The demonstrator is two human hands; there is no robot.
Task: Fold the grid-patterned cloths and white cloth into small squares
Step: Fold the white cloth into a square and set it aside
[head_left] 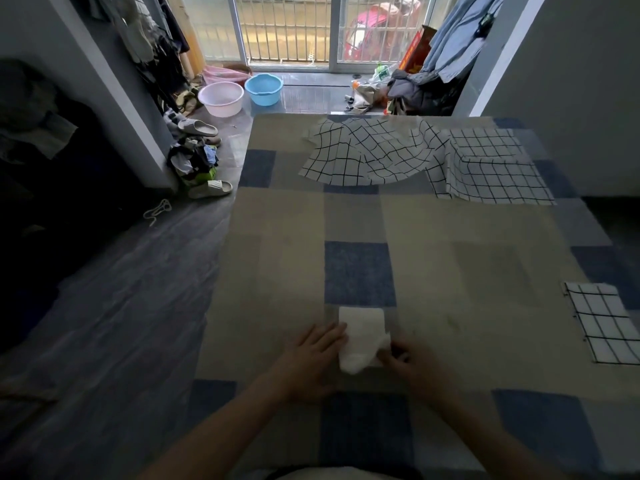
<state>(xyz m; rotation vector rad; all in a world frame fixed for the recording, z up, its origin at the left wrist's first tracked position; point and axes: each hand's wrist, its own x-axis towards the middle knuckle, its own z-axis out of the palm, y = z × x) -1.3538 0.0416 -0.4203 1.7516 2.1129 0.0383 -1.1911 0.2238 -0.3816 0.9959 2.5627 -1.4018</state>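
- White cloth [362, 336] lies near the front edge of the bed [450, 237], about midway across, folded into a narrow strip with its near end rounded and slightly lifted.
- Left hand [311, 355] lies flat on the bed cover, fingers straight, fingertips touching the left edge of the white cloth; grip released.
- Right hand [412, 365] is blurred; its fingers curl at the right near corner of the white cloth and appear to pinch a raised fold there.
- Large grid-patterned cloth [367, 154] lies rumpled and unfolded along the far edge of the bed, centre to right.
- Second grid-patterned cloth [491, 168], with a finer grid, lies beside it toward the far right corner; the two overlap at their meeting edge.
- Folded grid-patterned cloth [602, 323] lies flat at the right edge of the bed, well apart from the hands.
- Floor left of the bed carries a pink basin [221, 98], a blue basin [264, 89], slippers [199, 128] and a heap of clothing [194, 161].
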